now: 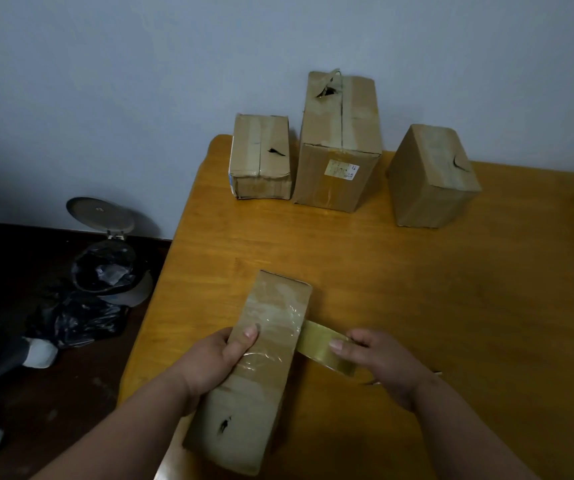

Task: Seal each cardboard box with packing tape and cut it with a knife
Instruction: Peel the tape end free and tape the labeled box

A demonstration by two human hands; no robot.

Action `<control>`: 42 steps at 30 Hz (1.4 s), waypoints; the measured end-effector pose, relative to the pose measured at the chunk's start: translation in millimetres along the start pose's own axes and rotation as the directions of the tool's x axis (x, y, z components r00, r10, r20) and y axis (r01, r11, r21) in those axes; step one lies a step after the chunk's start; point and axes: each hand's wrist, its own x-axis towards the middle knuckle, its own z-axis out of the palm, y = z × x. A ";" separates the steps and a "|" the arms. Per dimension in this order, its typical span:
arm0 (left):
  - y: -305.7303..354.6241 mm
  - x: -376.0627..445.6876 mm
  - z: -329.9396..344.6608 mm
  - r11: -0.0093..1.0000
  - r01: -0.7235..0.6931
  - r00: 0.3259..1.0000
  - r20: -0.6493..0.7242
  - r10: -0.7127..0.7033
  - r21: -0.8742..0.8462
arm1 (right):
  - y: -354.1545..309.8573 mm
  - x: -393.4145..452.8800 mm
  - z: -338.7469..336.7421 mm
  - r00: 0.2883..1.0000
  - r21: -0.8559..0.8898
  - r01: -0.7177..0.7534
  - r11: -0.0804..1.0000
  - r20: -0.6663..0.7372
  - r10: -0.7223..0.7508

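A long narrow cardboard box [261, 393] lies lengthwise on the wooden table [451, 306] near its front left corner. My left hand [219, 362] grips its left edge, thumb pressed on the top over shiny clear tape. My right hand [379, 362] holds a roll of packing tape [334, 355] just right of the box. A strip of tape runs from the roll onto the box's right side. No knife is visible.
Three other cardboard boxes stand at the back of the table: a small one [261, 161], a tall one [341, 140] and a tilted one [431, 178]. A bin [108, 268] with an open lid and black bags sits on the dark floor at left.
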 end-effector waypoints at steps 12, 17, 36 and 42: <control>15.1 2.1 -9.5 0.983 -0.092 0.987 -0.118 0.111 0.156 | -35.8 2.3 12.0 0.931 -0.056 0.301 0.952 -0.197 -0.306; 22.8 -4.2 -3.0 0.891 -0.028 0.999 -0.027 0.045 0.454 | -54.4 6.6 46.4 0.895 -0.178 0.358 0.917 -0.215 -0.391; -2.0 7.9 -29.0 0.907 0.042 0.983 0.182 0.039 -0.418 | -21.1 21.6 -1.6 0.972 -0.460 0.167 0.872 -0.069 -0.223; -18.8 4.4 -5.1 0.888 0.151 0.978 0.199 -0.069 -0.435 | -10.4 35.5 4.7 0.992 -0.586 0.030 0.809 -0.081 -0.096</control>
